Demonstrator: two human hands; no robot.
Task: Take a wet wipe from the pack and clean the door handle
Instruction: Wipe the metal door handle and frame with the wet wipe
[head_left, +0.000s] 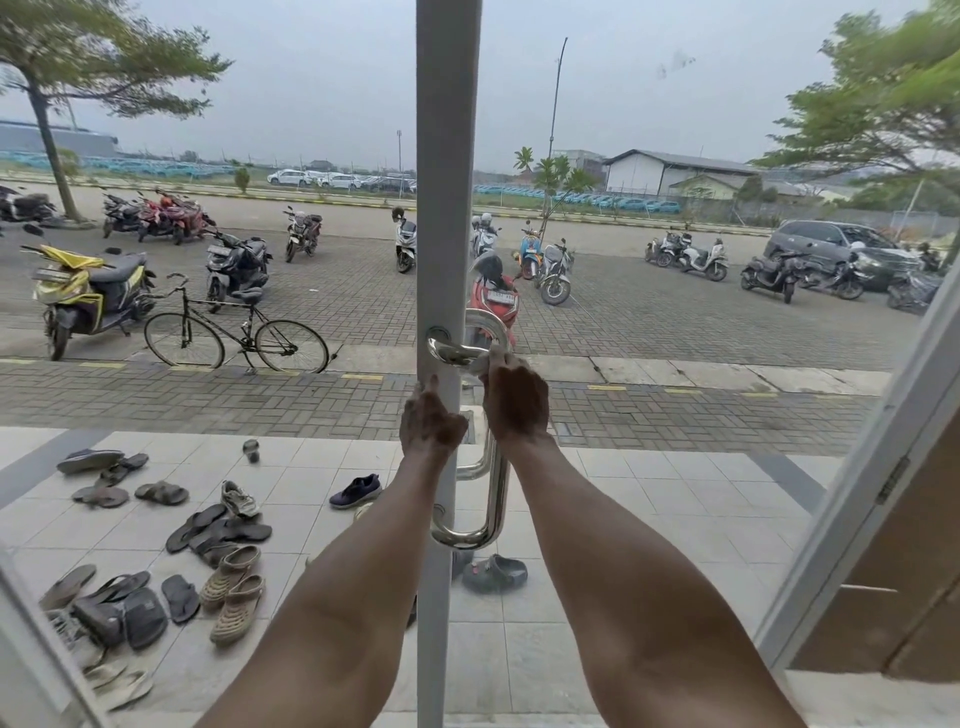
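Observation:
A polished steel pull handle (493, 499) runs down the white frame (447, 156) of a glass door, straight ahead. My right hand (515, 400) is shut on a small white wet wipe (480, 364), pressed against the handle's upper bend near its top mount (452, 351). My left hand (431, 415) grips the door frame just below that mount, fingers wrapped around its edge. The wipe pack is not in view.
A second door leaf (883, 467) stands swung open at the right. Through the glass, several sandals and shoes (218, 530) lie on a tiled porch. Beyond it are a bicycle (234, 332), parked scooters and a car on the paving.

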